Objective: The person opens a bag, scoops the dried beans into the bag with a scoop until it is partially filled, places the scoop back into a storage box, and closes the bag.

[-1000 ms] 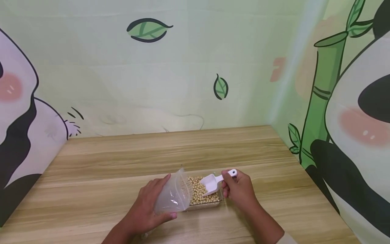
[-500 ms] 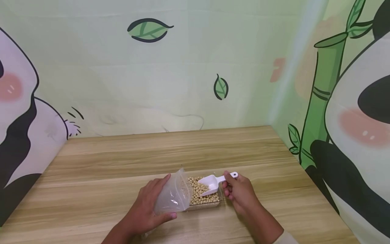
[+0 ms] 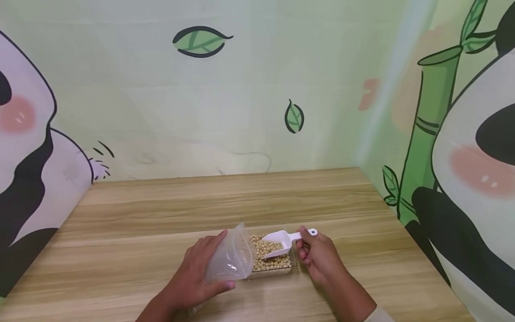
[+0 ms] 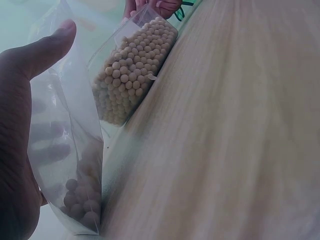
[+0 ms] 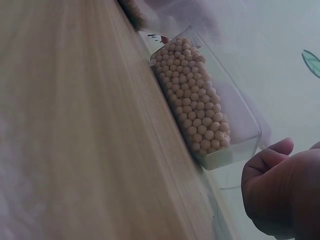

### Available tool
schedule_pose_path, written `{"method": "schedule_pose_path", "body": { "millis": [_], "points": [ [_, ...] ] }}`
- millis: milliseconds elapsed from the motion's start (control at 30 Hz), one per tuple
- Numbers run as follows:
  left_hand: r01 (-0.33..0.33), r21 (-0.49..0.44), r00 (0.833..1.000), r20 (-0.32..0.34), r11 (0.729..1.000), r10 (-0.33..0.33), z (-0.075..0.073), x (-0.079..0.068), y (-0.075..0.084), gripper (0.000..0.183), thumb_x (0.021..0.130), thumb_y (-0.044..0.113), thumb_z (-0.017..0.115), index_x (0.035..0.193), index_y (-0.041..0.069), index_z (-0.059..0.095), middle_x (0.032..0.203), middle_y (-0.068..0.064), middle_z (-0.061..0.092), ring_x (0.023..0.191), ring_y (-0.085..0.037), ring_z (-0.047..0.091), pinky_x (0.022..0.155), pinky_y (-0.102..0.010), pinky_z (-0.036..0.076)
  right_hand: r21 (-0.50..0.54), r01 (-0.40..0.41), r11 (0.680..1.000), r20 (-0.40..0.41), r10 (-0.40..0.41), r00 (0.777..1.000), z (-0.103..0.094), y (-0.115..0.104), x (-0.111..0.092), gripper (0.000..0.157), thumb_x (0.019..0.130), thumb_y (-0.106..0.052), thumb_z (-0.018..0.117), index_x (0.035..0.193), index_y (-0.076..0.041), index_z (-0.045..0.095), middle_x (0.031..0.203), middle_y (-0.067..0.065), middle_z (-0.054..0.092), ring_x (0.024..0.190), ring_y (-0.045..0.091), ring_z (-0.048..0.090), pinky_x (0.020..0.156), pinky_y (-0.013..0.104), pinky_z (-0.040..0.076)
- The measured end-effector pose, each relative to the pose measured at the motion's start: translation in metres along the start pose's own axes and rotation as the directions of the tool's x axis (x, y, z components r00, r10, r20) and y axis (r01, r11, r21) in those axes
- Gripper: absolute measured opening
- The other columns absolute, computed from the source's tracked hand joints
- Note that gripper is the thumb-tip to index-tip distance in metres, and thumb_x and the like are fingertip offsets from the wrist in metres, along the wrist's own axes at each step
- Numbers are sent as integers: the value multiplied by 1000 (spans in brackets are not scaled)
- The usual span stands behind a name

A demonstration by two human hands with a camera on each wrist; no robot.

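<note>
My right hand (image 3: 323, 259) pinches the handle of a white scoop (image 3: 284, 239). Pale round beans (image 3: 260, 264), which look like soybeans, lie in the scoop's bowl and fill much of a clear rectangular container (image 5: 227, 156) beneath it. On the other side, my left hand (image 3: 192, 275) holds a clear zip bag (image 3: 228, 259) tilted toward the container. The bag's mouth overlaps the container's left end in the head view. Some beans (image 4: 82, 202) sit at the bottom of the bag, and my left fingers show through its plastic in the left wrist view.
Both hands work over a wood-grain table (image 3: 181, 201). Behind it, a pale green backdrop (image 3: 249, 80) printed with pandas, leaves and bamboo rises from the table's back edge and continues along the right side.
The scoop has shifted slightly right and levelled, and beans now lie in its bowl. My right hand moved a little right with it. The left hand and bag stay in place.
</note>
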State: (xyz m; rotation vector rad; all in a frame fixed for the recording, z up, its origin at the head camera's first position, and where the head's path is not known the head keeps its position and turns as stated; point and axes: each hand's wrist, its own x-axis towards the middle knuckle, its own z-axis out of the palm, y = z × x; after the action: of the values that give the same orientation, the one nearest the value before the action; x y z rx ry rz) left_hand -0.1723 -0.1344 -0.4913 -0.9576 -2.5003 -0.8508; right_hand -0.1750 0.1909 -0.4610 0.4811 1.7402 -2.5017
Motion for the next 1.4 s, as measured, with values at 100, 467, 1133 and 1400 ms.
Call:
{"method": "schedule_pose_path", "body": {
  "millis": [100, 467, 1133, 1400],
  "points": [
    [-11, 8, 1000, -9, 1000, 11, 0, 0, -1, 108, 83, 67, 85, 167, 12, 43, 141, -1, 64, 121, -12, 55, 96, -51, 47, 23, 4, 1000, -1, -4, 1000, 0, 0, 0, 22, 116, -18, 52, 100, -9, 65, 72, -5, 56, 55, 4, 44, 50, 15, 33],
    [-19, -1, 1000, -21, 1000, 19, -1, -1, 1, 108, 83, 67, 85, 167, 12, 44, 140, 1, 64, 121, -12, 56, 98, -51, 47, 78, 13, 997, 18, -15, 1000, -1, -6, -4, 25, 117, -22, 51, 97, -12, 63, 71, -7, 56, 56, 3, 44, 50, 15, 31],
    [-21, -1, 1000, -17, 1000, 21, 0, 0, 1, 107, 84, 64, 85, 167, 13, 43, 141, 0, 65, 123, -13, 57, 97, -50, 48, 109, 119, 987, 110, -130, 985, 5, -17, -18, 24, 117, -28, 51, 100, -17, 65, 71, -10, 64, 58, 0, 52, 51, 13, 38],
    [-17, 5, 1000, -11, 1000, 17, -1, 0, 1, 106, 84, 64, 85, 167, 13, 43, 142, -1, 64, 125, -14, 57, 98, -51, 48, 73, 238, 968, 237, -249, 939, 11, -11, -29, 21, 116, -25, 56, 103, -17, 71, 76, -10, 68, 59, 1, 59, 53, 14, 47]
  ]
}}
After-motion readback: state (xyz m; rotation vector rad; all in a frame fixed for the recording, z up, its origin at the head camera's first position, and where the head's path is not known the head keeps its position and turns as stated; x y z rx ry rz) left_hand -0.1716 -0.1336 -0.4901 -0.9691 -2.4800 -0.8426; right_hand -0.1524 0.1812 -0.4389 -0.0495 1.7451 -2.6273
